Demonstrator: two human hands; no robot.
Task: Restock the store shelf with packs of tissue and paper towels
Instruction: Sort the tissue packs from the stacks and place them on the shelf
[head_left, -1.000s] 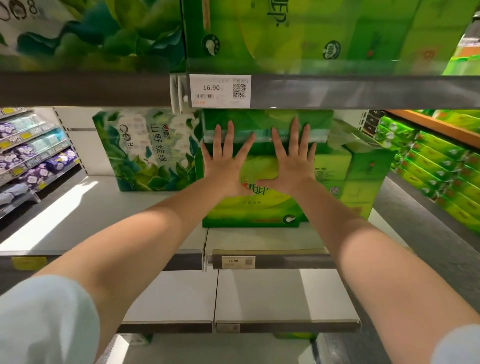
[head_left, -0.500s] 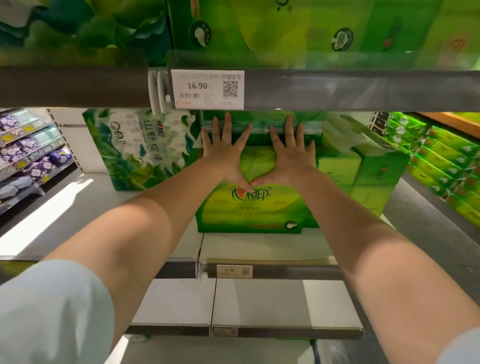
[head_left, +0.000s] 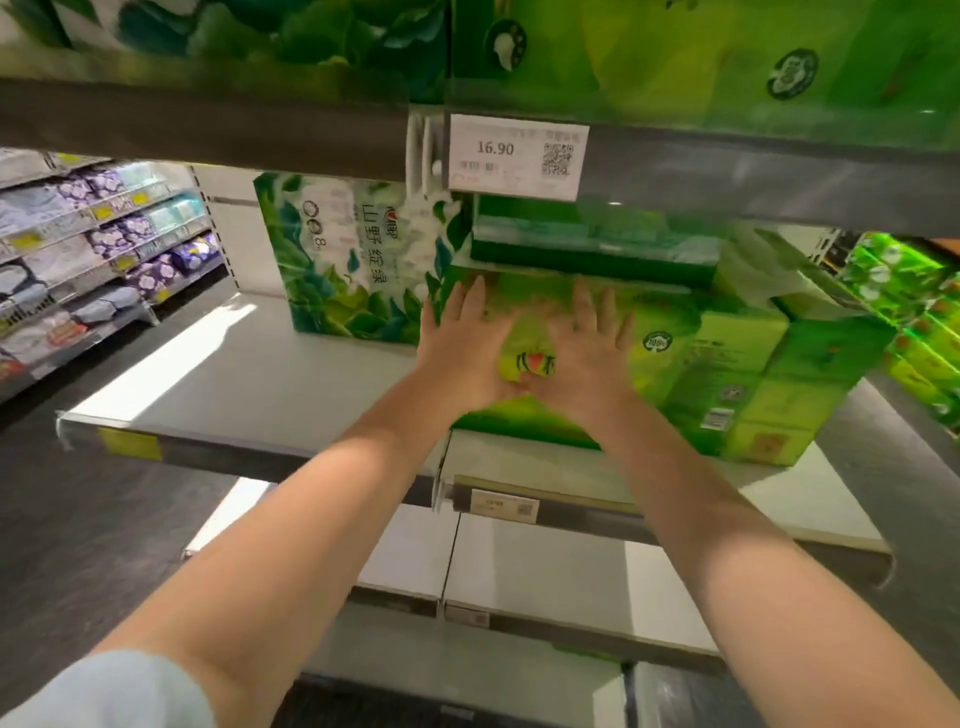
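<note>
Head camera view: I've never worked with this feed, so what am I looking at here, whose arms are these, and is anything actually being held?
There is no machine: a person wears one wide-angle camera on the head, looking forward and down at their own arms. The left hand and right hand lie flat, fingers spread, against the front of a green tissue pack standing on the grey shelf. They press it; nothing is gripped. Another green pack lies on top of it. To its left stands a leaf-printed paper pack, close beside it. A price tag reading 16.90 hangs on the shelf edge above. The picture is somewhat blurred.
</note>
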